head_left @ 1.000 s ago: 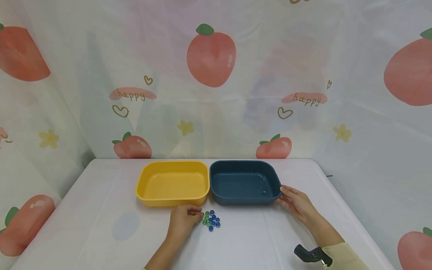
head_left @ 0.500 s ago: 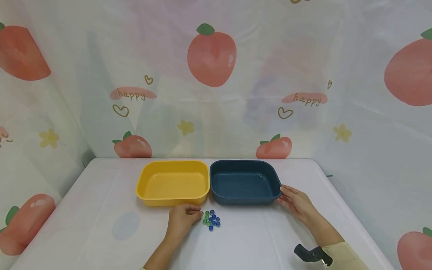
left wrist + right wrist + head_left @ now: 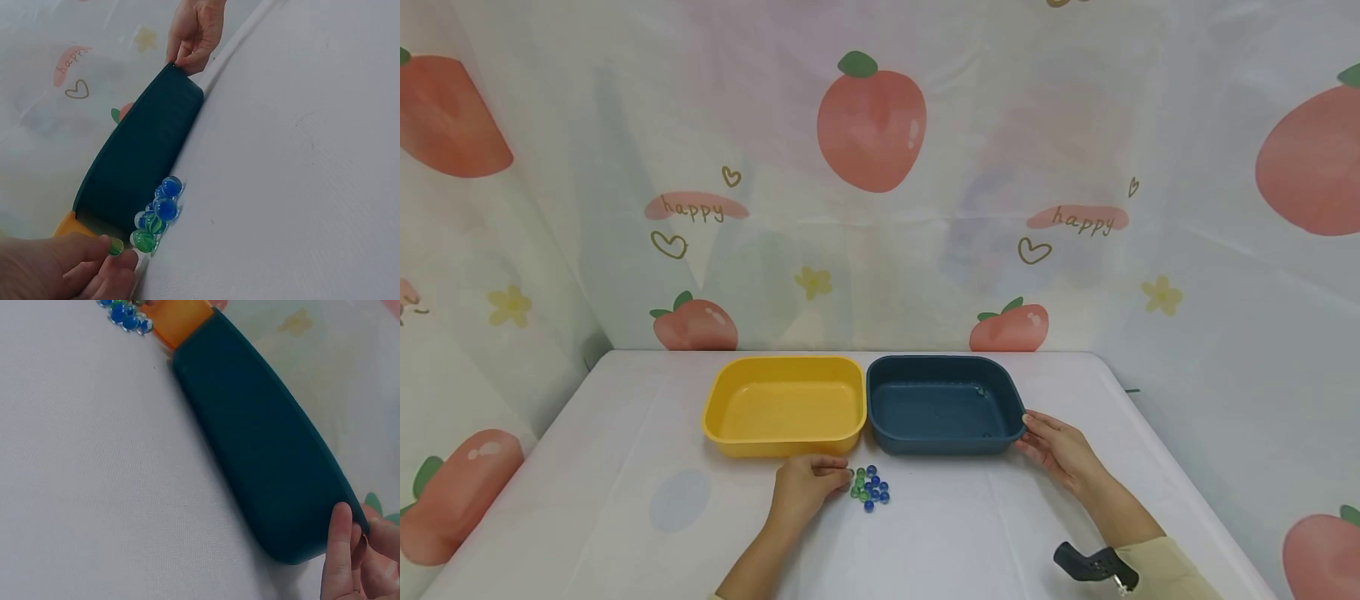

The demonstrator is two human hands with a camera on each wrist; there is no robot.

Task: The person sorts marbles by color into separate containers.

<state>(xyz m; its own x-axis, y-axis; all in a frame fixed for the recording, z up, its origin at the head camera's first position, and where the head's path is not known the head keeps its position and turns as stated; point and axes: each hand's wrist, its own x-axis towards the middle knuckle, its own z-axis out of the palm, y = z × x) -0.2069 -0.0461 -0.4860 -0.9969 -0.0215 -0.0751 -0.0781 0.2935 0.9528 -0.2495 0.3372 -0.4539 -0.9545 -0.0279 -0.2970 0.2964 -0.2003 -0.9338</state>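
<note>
My left hand (image 3: pixel 808 489) pinches a green marble (image 3: pixel 116 246) between thumb and finger, beside a small cluster of loose marbles. Blue marbles (image 3: pixel 875 481) and green marbles (image 3: pixel 144 240) make up that cluster, lying close together on the white cloth. At the right end of the dark blue basin (image 3: pixel 943 447), my right hand (image 3: pixel 1060 452) grips the rim, thumb over the edge and fingers against the outer wall. Inside this basin, a small greenish marble (image 3: pixel 981 392) lies toward the back right, and another faint marble (image 3: pixel 987 434) shows by the front wall.
A yellow basin (image 3: pixel 784 448) stands directly left of the dark blue one, their sides meeting. Both rest near the back edge of the table (image 3: pixel 625 467), in front of a fruit-printed curtain (image 3: pixel 880 275). A black band-like device (image 3: pixel 1093 563) sits at the right sleeve.
Inside the dark blue basin, the marble near the front has shifted slightly, dropping from sight and showing again close to the front wall. Both hands stay almost where they were.
</note>
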